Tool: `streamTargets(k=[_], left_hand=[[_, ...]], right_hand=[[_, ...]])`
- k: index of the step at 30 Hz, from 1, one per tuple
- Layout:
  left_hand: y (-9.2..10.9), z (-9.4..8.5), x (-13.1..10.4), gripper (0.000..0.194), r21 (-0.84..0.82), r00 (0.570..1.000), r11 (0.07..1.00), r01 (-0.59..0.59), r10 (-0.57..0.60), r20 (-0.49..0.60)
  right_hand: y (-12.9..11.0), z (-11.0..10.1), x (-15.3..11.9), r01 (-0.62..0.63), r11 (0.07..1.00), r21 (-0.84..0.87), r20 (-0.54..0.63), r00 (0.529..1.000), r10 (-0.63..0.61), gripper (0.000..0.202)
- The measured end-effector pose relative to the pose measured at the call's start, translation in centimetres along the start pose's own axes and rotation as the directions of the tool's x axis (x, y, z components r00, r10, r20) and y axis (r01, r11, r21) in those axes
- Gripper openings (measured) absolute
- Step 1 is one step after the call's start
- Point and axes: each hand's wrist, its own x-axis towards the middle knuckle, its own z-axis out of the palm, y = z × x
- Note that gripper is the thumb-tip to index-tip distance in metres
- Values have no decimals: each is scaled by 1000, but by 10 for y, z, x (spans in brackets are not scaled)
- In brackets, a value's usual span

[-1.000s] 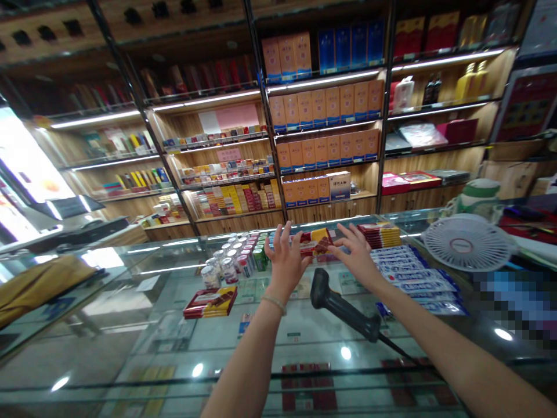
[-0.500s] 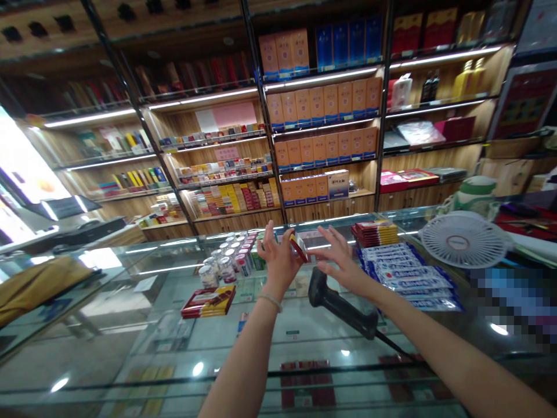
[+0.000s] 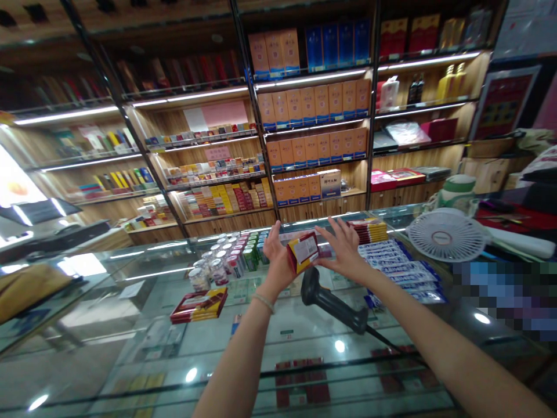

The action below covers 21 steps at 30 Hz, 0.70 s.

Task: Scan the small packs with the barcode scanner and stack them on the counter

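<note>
Between my hands a red-and-yellow chocolate packet (image 3: 303,252) is raised above the glass counter, its white printed label facing me. My left hand (image 3: 278,258) holds it at the left edge, some fingers hidden behind it. The thumb and forefinger of my right hand (image 3: 343,249) meet its right edge, with the other fingers spread. Just below it, a black handheld barcode scanner (image 3: 333,302) rests on the counter, cable trailing right. To the left lies a small pile of similar chocolate packets (image 3: 199,305); another stack of packets (image 3: 369,231) sits behind my right hand.
Rows of small canisters (image 3: 226,255) stand left of my hands. Blue-and-white packets (image 3: 400,270) lie fanned out at right, beside a white fan (image 3: 446,235) and a green-and-white jug (image 3: 455,193). The glass counter (image 3: 256,354) spans the foreground; stocked shelves line the wall.
The packet has turned from nearly edge-on to show its labelled face. My right hand has closed in on its right edge. The whole view has shifted slightly.
</note>
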Motion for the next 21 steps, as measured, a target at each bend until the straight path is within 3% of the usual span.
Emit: streamTargets(k=[3, 9, 14, 16, 21], left_hand=[[3, 2, -1, 79, -14, 997, 998, -64, 65, 40], [2, 1, -2, 81, 9, 997, 997, -71, 71, 33], [-13, 7, 2, 133, -20, 1000, 1000, -11, 10, -29], [-17, 9, 4, 142, 13, 997, 1000, 5, -4, -81], [-13, 1, 6, 127, 128, 995, 992, -7, 20, -95]], right_hand=[[-2, -1, -1, 10, 1000, -9, -2, 1000, -10, 71], [-4, -9, 1, 13, 1000, 7, -49, 999, -13, 62], [-1, -12, 2, -8, 1000, 8, -118, 993, 9, 58], [1, -12, 2, -19, 1000, -8, -133, 991, 18, 58], [1, -13, 2, -28, 996, -80, -145, 989, 17, 56]])
